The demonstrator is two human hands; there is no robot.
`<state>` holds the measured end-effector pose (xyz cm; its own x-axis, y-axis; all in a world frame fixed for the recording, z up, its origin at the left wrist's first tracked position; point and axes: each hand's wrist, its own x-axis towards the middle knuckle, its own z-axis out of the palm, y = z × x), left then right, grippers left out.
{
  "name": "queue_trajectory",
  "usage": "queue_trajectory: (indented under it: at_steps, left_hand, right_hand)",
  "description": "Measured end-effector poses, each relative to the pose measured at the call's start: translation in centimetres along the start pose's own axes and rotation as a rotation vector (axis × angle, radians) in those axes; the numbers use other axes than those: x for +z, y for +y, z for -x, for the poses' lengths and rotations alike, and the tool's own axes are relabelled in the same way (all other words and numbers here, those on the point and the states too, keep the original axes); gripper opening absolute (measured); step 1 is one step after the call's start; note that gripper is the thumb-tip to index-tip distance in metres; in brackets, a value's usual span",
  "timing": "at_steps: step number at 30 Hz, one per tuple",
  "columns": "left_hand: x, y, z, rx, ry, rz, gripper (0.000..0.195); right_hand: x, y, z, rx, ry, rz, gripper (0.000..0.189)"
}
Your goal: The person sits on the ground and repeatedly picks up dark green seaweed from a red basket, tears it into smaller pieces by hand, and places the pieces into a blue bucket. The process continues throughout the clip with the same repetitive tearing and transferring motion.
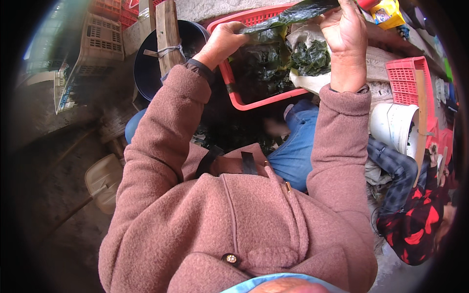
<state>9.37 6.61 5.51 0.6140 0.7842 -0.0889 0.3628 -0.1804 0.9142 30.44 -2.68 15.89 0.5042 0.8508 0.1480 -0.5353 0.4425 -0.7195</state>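
A dark green strip of kelp is stretched between my two hands above a red plastic basket. Its near end is pinched in my left hand, over the basket's left side. My right hand holds the other end, higher up at the right. More wet kelp lies inside the basket. A white woven sack with a pile of dark green kelp pieces on it overlaps the basket's right side. My fingertips are partly hidden by the strip.
A dark round tub stands at the left behind a wooden post. Stacked crates and a plastic shovel lie further left. On the right are a white bucket, a red crate and a seated person.
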Motion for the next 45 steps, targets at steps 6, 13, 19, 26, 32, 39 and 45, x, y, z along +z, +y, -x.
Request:
queue_trajectory:
  at_steps: [6, 13, 19, 26, 32, 39, 45]
  left_hand:
    - [-0.2, -1.8, 0.2, -0.051, -0.112, -0.427, 0.028]
    - [2.3, -8.6, 2.6, -0.050, -0.120, -0.667, 0.025]
    - [4.4, -8.1, 4.4, 0.177, -0.215, -0.456, 0.058]
    - [4.5, 0.0, 0.8, 0.184, -0.149, 0.396, 0.050]
    - [3.1, 1.4, -0.7, 0.167, -0.220, 0.486, 0.035]
    - [3.4, 1.4, 0.1, 0.240, -0.466, 0.346, 0.032]
    - [2.6, 1.1, 2.0, 0.036, -0.336, 0.625, 0.033]
  right_hand:
    - [-1.1, -0.1, -0.8, 0.006, 0.014, -0.071, 0.015]
    - [-1.3, -0.6, -1.2, 0.031, -0.003, -0.149, 0.014]
    - [-1.1, 0.0, -0.7, 0.175, 0.004, -0.181, 0.015]
    - [-0.3, 1.0, -0.1, 0.313, -0.164, -0.165, 0.018]
    - [0.4, 1.2, 0.0, 0.305, -0.195, -0.200, 0.020]
    - [-0.9, 1.4, -0.7, 0.302, -0.266, -0.220, 0.021]
    - [-4.4, 1.8, -2.2, 0.614, -0.443, -0.515, 0.021]
